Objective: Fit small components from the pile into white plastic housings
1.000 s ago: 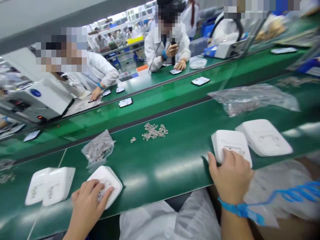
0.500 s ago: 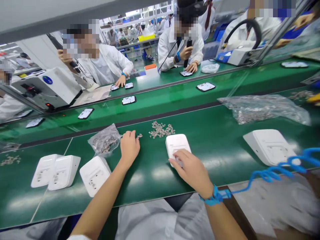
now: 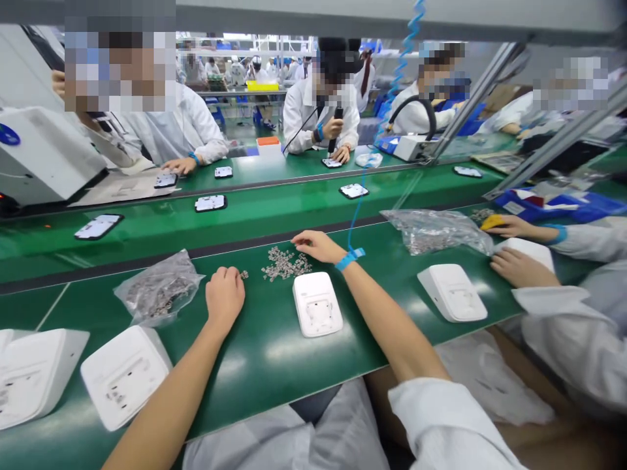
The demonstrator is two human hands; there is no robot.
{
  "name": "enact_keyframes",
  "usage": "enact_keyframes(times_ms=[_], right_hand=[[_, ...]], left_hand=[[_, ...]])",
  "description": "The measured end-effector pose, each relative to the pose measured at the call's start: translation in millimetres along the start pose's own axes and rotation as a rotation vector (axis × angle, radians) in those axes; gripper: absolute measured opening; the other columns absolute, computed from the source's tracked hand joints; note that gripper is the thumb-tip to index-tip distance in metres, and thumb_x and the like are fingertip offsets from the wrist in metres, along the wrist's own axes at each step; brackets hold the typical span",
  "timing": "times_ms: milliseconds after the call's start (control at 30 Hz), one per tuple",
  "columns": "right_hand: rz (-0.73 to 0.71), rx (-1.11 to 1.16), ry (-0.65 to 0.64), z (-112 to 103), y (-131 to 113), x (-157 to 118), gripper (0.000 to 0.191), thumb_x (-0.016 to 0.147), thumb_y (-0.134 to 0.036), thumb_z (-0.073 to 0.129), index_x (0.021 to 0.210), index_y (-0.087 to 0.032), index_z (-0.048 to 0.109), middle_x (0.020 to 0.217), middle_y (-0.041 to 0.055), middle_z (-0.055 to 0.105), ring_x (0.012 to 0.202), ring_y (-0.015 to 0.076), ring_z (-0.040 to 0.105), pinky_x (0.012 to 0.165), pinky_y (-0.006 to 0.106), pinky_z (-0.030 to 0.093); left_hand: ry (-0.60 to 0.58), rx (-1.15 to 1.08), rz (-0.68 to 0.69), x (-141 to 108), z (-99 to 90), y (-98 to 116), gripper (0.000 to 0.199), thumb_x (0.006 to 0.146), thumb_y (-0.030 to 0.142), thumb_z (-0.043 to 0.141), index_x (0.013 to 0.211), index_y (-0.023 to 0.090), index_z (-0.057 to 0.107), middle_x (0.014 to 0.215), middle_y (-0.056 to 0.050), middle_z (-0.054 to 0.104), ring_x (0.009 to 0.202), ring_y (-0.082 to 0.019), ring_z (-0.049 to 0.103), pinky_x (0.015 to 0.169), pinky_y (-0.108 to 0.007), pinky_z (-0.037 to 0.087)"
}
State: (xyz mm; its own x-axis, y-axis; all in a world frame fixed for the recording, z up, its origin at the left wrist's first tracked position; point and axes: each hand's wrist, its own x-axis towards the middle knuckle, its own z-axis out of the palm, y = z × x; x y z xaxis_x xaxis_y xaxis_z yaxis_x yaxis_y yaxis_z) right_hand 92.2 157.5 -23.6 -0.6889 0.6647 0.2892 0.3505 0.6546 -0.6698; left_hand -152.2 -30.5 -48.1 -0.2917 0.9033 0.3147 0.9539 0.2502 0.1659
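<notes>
My left hand [image 3: 225, 300] rests on the green bench with its fingers curled together beside a few tiny metal parts [image 3: 245, 275]; whatever is under the fingertips is hidden. My right hand [image 3: 318, 247] is at the upper right edge of a loose pile of small metal parts [image 3: 284, 264], thumb and fingers slightly apart, with nothing visible between them. Just below that hand, a white plastic housing [image 3: 317, 305] lies with its recessed face up, untouched. To the left of my left hand is a clear bag of metal parts [image 3: 159, 290].
White housings [image 3: 126, 375] stand at the lower left, and another [image 3: 453, 292] at the right. A second bag of parts [image 3: 431, 232] lies behind that one. At far right a person's hands touch a housing [image 3: 531, 251]. A blue coiled cord [image 3: 399, 65] runs to my right wristband.
My right hand has left the housing and moved up to the parts pile, uncovering the housing's recess. My left hand stays beside the few loose parts. The view has turned right.
</notes>
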Motion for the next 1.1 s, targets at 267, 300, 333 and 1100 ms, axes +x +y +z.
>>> enact_keyframes(times_ms=[267,300,333,1100], right_hand=[[-0.109,0.064,-0.081,34.8,28.0,30.2,0.004,0.080,-0.018,0.078,0.082,-0.020,0.079,0.093,0.0042,0.073,0.086,0.0171,0.064,0.083,0.030,0.047],[-0.107,0.085,-0.068,36.0,30.7,31.1,0.005,0.079,-0.016,0.078,0.078,-0.020,0.078,0.091,0.0044,0.073,0.088,0.0181,0.064,0.085,0.031,0.048],[-0.101,0.109,-0.048,36.9,33.5,31.6,0.007,0.079,-0.015,0.078,0.075,-0.020,0.077,0.089,0.0044,0.073,0.089,0.0186,0.065,0.087,0.031,0.048],[0.220,0.515,0.578,12.1,-68.9,-97.5,0.019,0.082,-0.037,0.076,0.090,-0.020,0.078,0.089,0.0066,0.078,0.075,0.0198,0.074,0.070,0.032,0.061]], left_hand=[[0.375,-0.156,0.147,-3.2,7.0,4.4,0.013,0.095,0.019,0.048,0.091,0.018,0.061,0.091,-0.010,0.066,0.090,-0.024,0.060,0.080,-0.037,0.045],[0.439,-0.198,0.224,-6.0,5.5,11.1,0.010,0.093,0.018,0.051,0.091,0.019,0.061,0.091,-0.010,0.066,0.089,-0.024,0.060,0.081,-0.038,0.046],[0.467,-0.249,0.311,-8.7,3.2,19.9,0.008,0.092,0.016,0.053,0.090,0.019,0.061,0.090,-0.009,0.067,0.088,-0.023,0.059,0.081,-0.037,0.046],[-0.255,-0.126,0.735,-51.2,-69.1,60.2,0.017,0.098,0.027,0.052,0.088,0.018,0.063,0.093,-0.006,0.066,0.084,-0.021,0.061,0.071,-0.034,0.043]])
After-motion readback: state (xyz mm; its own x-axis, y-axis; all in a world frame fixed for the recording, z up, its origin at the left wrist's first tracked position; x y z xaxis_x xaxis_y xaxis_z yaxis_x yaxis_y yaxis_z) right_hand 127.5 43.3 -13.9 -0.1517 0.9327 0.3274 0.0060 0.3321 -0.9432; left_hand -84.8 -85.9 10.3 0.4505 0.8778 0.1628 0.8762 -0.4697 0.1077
